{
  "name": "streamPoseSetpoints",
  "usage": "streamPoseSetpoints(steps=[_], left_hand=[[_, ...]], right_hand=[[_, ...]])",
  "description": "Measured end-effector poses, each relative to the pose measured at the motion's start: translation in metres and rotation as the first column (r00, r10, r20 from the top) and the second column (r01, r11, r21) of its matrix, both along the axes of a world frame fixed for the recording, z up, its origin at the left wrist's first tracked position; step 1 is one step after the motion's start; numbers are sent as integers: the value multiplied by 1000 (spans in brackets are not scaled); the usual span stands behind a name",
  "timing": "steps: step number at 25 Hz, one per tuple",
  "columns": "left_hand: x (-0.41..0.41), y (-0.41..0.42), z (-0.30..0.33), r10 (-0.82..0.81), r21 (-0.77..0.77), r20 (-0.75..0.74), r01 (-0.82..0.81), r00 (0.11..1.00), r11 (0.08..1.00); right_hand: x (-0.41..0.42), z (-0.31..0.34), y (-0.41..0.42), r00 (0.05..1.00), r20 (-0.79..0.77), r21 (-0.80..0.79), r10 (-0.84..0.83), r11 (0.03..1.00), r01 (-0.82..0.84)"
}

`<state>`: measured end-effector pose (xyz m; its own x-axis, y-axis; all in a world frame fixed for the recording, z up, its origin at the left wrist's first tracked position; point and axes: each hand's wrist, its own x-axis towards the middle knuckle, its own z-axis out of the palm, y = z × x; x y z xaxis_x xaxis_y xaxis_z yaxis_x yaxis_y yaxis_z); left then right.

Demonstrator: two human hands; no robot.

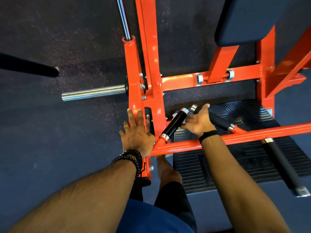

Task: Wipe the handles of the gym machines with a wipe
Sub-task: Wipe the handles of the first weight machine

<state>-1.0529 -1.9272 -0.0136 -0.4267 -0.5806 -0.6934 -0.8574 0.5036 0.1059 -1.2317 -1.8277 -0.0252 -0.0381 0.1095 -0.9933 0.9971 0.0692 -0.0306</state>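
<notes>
1. Bright, even light; glare streaks on the glossy orange steel frame (152,68) and chrome weight peg (93,94).
2. Wide-angle bending at edges.
3. Dark speckled rubber floor (50,132) looks soft, grainy.

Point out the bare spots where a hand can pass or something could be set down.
Free: dark floor left of the orange frame, below the chrome peg; ribbed footplate between right forearm and lower grip. Crowded: around the angled grips, where both hands sit.
</notes>
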Motion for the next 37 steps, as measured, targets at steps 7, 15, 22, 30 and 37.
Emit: streamPoseSetpoints(steps=[7,15,22,30,37], left_hand=[[1,0,-2,12,14,-6,-11,1000,1000],[0,0,-1,15,31,8,-16,1000,999],[1,1,-3,29,34,0,-29,1000,999],[1,1,-3,34,32,-5,-34,999,999],[1,1,-3,32,37,-3,-32,999,999]], right_hand=[[17,21,-4,988,32,-40,154,987,-153],[39,33,-10,983,20,-106,182,978,-179],[14,11,-11,990,-103,-60,-92,995,86],[29,18,-11,946,-314,-32,87,994,-102],[47,37,-4,937,-212,-54,277,954,-294]])
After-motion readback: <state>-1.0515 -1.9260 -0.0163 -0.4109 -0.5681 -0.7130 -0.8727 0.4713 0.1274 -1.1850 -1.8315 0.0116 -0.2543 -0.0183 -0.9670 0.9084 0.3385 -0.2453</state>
